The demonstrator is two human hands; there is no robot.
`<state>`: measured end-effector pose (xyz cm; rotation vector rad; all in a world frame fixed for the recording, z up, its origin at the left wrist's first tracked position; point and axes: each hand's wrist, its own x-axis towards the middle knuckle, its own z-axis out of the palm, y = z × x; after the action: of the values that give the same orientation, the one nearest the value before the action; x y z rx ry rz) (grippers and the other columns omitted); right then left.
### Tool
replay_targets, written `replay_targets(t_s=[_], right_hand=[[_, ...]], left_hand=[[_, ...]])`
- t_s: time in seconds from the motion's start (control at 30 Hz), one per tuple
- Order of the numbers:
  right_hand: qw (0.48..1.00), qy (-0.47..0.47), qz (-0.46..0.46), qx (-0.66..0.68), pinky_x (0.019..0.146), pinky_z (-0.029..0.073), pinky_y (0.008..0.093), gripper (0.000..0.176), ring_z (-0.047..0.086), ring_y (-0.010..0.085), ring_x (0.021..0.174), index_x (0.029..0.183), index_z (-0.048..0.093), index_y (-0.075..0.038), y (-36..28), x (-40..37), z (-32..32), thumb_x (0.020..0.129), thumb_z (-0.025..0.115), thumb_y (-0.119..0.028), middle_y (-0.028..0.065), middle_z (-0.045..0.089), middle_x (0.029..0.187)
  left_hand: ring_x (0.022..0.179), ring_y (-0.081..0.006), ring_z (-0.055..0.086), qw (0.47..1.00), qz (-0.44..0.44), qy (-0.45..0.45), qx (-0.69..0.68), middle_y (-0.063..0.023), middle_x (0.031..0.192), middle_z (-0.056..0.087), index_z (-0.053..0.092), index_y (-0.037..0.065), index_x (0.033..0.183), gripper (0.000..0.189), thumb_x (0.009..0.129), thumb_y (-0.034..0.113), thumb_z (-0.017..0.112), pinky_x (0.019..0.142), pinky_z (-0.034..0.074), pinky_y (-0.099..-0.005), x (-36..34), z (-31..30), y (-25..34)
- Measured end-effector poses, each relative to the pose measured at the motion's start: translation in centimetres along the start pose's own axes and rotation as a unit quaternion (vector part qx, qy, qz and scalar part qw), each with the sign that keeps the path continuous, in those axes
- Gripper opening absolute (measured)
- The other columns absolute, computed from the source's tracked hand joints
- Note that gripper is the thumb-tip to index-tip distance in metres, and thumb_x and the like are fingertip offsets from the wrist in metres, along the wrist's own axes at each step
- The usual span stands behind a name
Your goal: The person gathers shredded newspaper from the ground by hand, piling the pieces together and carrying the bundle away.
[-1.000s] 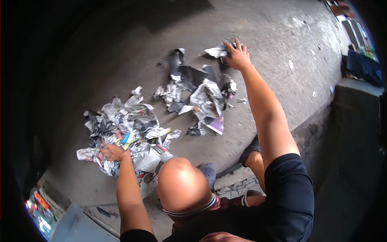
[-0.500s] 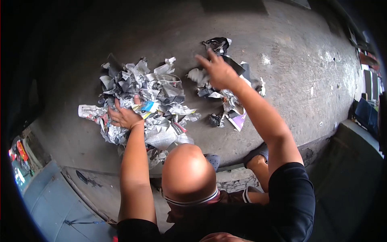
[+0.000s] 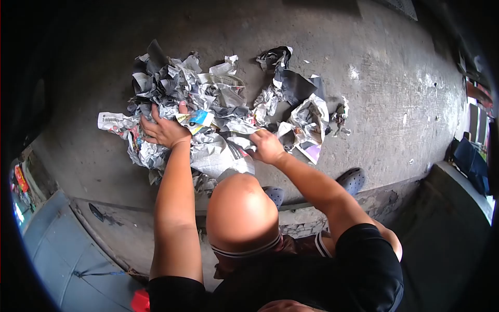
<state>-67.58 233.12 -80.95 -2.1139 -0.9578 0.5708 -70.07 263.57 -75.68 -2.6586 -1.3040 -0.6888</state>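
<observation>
A big heap of torn, crumpled newspaper (image 3: 218, 156) lies on the concrete floor in front of me. My left hand (image 3: 167, 131) rests on its left part with fingers spread, beside a blue and yellow printed scrap (image 3: 200, 119). At the heap's right edge, my right hand (image 3: 268, 147) has its fingers curled against crumpled paper; its fingertips are partly hidden. Just beyond that hand are a looser crumpled sheet (image 3: 310, 117) and a dark sheet (image 3: 299, 86). A purple-printed piece (image 3: 313, 152) lies to its right.
My bent knee (image 3: 241, 213) is close below the heap. Grey perforated clogs (image 3: 352, 180) are near the floor's front edge. A blue-grey metal panel (image 3: 73, 249) stands at lower left, with a red object (image 3: 140, 300) by it. A small paper scrap (image 3: 342, 117) lies farther right.
My right hand has come down and toward me, from above the right-hand scraps to the heap's edge. Some of those scraps now meet the heap. My left hand stays on the heap.
</observation>
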Motion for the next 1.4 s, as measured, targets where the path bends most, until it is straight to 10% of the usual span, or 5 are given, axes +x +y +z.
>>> replay_targets(t_s=[0.27, 0.73, 1.03, 1.23, 1.4], right_hand=[[0.950, -0.171, -0.127, -0.226, 0.111, 0.040, 0.0537, 0.079, 0.040, 0.0383, 0.139, 0.151, 0.042, -0.037, 0.7, -7.8, -10.3, 0.079, 0.069, -0.021, 0.0140, 0.028, 0.162], [0.989, -0.092, -0.046, -0.102, 0.078, 0.054, 0.0427, 0.029, 0.058, 0.0310, 0.104, 0.070, 0.066, -0.007, -2.4, -5.5, -3.4, 0.075, 0.076, -0.034, 0.0087, 0.060, 0.106], [0.943, 0.279, 0.165, 0.073, 0.101, 0.048, 0.0461, 0.094, 0.046, 0.0429, 0.131, 0.145, 0.035, -0.011, -1.8, 2.6, -17.6, 0.064, 0.083, -0.013, 0.0228, 0.037, 0.146], [0.870, 0.147, 0.468, -0.059, 0.109, 0.015, 0.0815, 0.126, 0.011, 0.0574, 0.149, 0.161, 0.020, -0.031, 7.1, 2.2, -12.1, 0.060, 0.086, -0.065, 0.0261, 0.006, 0.167], [0.914, 0.125, 0.327, -0.206, 0.102, 0.039, 0.0648, 0.078, 0.045, 0.0371, 0.132, 0.132, 0.056, -0.020, 6.2, 3.3, -8.5, 0.062, 0.089, -0.033, 0.0081, 0.053, 0.135]], left_hand=[[0.146, -0.0420, 0.026, 1.000, 0.000, 0.012, -0.020, -0.0201, 0.150, 0.034, 0.055, 0.017, 0.136, 0.088, 0.070, 0.073, 0.073, 0.113, 0.010, -0.0744, -0.1, -0.1, 0.1], [0.146, -0.0415, 0.027, 1.000, 0.003, 0.014, -0.010, -0.0199, 0.150, 0.035, 0.053, 0.020, 0.136, 0.087, 0.070, 0.073, 0.073, 0.114, 0.011, -0.0734, -0.1, 0.2, -0.1], [0.145, -0.0409, 0.029, 0.999, 0.013, 0.034, -0.010, -0.0193, 0.149, 0.037, 0.053, 0.021, 0.135, 0.086, 0.069, 0.072, 0.075, 0.113, 0.013, -0.0740, -0.3, 0.7, -0.5], [0.145, -0.0397, 0.030, 0.999, 0.012, 0.044, -0.005, -0.0190, 0.150, 0.036, 0.053, 0.022, 0.136, 0.086, 0.069, 0.073, 0.074, 0.114, 0.013, -0.0728, -0.2, 0.9, -0.3], [0.145, -0.0409, 0.031, 0.999, 0.022, 0.040, -0.004, -0.0199, 0.150, 0.037, 0.053, 0.021, 0.136, 0.087, 0.071, 0.075, 0.072, 0.114, 0.012, -0.0736, -0.5, 0.7, -0.6]])
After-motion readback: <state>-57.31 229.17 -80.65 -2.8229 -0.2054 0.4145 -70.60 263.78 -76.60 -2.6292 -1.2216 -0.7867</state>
